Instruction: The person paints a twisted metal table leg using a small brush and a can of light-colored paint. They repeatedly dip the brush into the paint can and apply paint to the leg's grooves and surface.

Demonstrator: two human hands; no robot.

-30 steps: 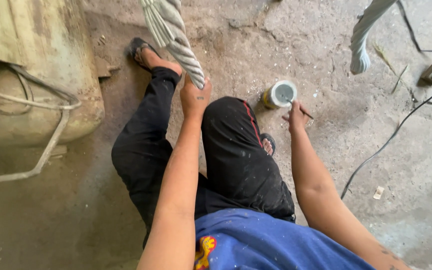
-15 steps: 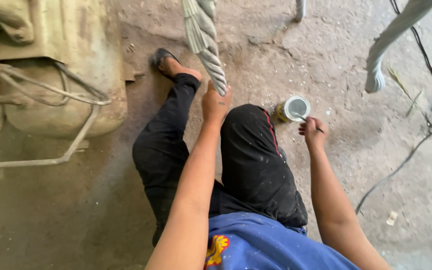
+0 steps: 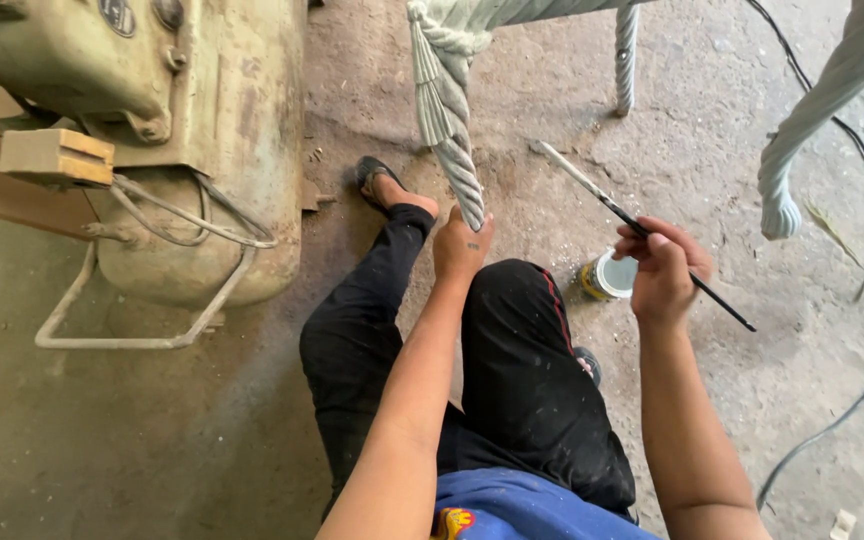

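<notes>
My left hand [image 3: 460, 246] grips the lower end of a twisted, rope-carved furniture leg [image 3: 449, 120] painted pale grey-green. My right hand [image 3: 663, 272] holds a long thin brush [image 3: 642, 227] by its black handle, bristle end raised and pointing up-left toward the leg. A small open paint can [image 3: 609, 276] with pale paint stands on the floor just left of and below my right hand, beside my knee. I sit on the dusty floor in black trousers with one sandalled foot [image 3: 382, 185] stretched forward.
A large worn greenish tank [image 3: 202, 150] with tubes and a metal frame stands at the left. A curved carved leg [image 3: 812, 130] and a thin twisted leg [image 3: 627, 60] are at upper right. Black cables [image 3: 832, 425] run across the floor at right.
My right hand has lifted the brush out of the paint can and raised it toward the leg. The view has tilted upward, showing more of the furniture and tank.
</notes>
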